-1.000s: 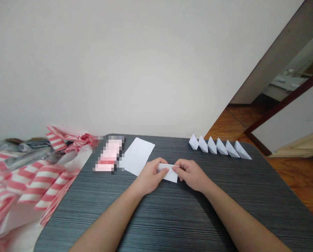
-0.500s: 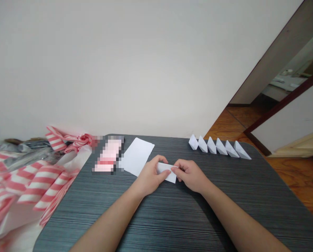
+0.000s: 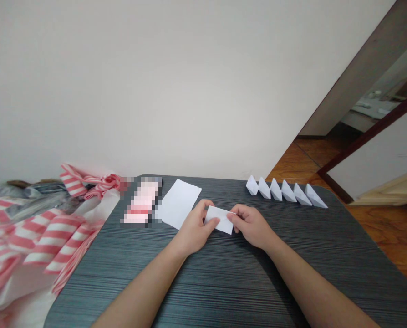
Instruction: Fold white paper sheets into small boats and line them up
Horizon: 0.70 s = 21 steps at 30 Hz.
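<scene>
A small white rectangle of paper [image 3: 221, 218], which looks folded, is held just above the dark table. My left hand [image 3: 197, 226] pinches its left end, thumb on the near face and fingers behind. At the right end, my right hand [image 3: 249, 224] grips it between thumb and curled fingers. Larger white sheets of paper [image 3: 179, 200] lie flat beyond my left hand, partly covered by it. Several folded white paper shapes [image 3: 276, 190] with pointed tips stand in a row at the table's far right.
The dark wood-grain table [image 3: 203, 282] meets a pale wall [image 3: 190, 91] at its back edge. A pixelated pink item [image 3: 141, 200] lies at the back left. Pink-and-white striped cloth [image 3: 49, 237] is heaped left of the table. Wooden floor [image 3: 388, 228] shows at the right.
The folded paper has turned so that more of its face shows, and its upper edge sits higher. Both hands still grip it; my right hand has shifted slightly to the right.
</scene>
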{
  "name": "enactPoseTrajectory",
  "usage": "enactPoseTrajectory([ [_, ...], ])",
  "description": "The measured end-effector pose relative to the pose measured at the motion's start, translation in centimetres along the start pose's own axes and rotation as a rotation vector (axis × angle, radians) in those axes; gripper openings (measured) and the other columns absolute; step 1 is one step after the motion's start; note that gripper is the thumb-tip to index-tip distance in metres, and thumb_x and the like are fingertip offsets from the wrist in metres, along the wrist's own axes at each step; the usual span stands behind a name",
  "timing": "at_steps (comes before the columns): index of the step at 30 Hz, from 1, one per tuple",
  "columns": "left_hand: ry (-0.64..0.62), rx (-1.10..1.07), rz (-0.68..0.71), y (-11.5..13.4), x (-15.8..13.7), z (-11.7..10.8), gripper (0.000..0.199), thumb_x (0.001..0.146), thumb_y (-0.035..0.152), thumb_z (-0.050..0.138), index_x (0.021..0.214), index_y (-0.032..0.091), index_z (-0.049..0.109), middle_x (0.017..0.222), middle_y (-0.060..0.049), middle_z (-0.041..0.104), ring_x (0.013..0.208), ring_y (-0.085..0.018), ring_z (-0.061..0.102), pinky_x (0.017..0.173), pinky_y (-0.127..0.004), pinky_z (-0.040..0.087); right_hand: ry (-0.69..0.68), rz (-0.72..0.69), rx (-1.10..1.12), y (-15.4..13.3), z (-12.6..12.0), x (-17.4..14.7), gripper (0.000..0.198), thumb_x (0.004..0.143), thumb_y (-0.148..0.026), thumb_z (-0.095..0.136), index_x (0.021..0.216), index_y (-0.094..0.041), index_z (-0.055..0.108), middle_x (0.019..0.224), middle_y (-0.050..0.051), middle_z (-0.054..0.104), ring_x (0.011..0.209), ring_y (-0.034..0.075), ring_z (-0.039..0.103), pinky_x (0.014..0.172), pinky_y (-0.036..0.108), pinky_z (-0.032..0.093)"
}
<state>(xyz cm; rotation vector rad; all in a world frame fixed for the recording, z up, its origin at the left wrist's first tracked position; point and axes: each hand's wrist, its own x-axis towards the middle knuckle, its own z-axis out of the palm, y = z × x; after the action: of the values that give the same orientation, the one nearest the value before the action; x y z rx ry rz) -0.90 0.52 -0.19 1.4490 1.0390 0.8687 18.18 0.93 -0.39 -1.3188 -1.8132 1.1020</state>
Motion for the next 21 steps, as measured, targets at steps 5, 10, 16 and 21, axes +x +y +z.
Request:
enactPoseTrajectory([
  [5, -0.007, 0.009, -0.003, 0.2, -0.1, 0.0, 0.029, 0.08, 0.023, 0.054, 0.106, 0.02, 0.043, 0.072, 0.002, 0.055, 0.061, -0.01, 0.05, 0.054, -0.02, 0.035, 0.012, 0.021, 0.018, 0.2, 0.0, 0.0, 0.023, 0.086, -0.033, 0.049, 0.07, -0.018, 0.054, 0.052, -0.003, 0.054, 0.048, 0.01, 0.048, 0.051, 0.021, 0.037],
  [10, -0.028, -0.057, -0.014, 0.8, -0.1, 0.0, 0.027, 0.079, 0.022, 0.056, 0.102, 0.019, 0.042, 0.071, 0.003, 0.055, 0.061, -0.01, 0.05, 0.056, -0.021, 0.036, 0.015, 0.024, 0.04, 0.4, 0.0, 0.0, 0.023, 0.086, -0.034, 0.05, 0.07, -0.017, 0.054, 0.052, -0.003, 0.054, 0.048, 0.01, 0.048, 0.05, 0.021, 0.037],
  [16, -0.039, -0.084, -0.017, 0.7, -0.1, 0.1, 0.028, 0.078, 0.023, 0.056, 0.102, 0.019, 0.042, 0.067, 0.005, 0.051, 0.054, -0.007, 0.045, 0.051, -0.019, 0.032, 0.005, 0.029, 0.061, 0.3, 0.0, 0.0, 0.023, 0.086, -0.034, 0.049, 0.07, -0.018, 0.053, 0.051, -0.003, 0.053, 0.048, 0.01, 0.047, 0.05, 0.021, 0.037],
  [21, -0.018, -0.011, -0.026, 1.0, -0.1, 0.0, 0.04, 0.074, 0.025, 0.061, 0.109, 0.019, 0.043, 0.068, 0.005, 0.047, 0.054, -0.008, 0.042, 0.049, -0.019, 0.031, -0.031, 0.013, 0.048, -0.2, 0.1, -0.2, 0.023, 0.086, -0.032, 0.05, 0.068, -0.018, 0.053, 0.052, -0.003, 0.054, 0.048, 0.01, 0.047, 0.052, 0.021, 0.037],
])
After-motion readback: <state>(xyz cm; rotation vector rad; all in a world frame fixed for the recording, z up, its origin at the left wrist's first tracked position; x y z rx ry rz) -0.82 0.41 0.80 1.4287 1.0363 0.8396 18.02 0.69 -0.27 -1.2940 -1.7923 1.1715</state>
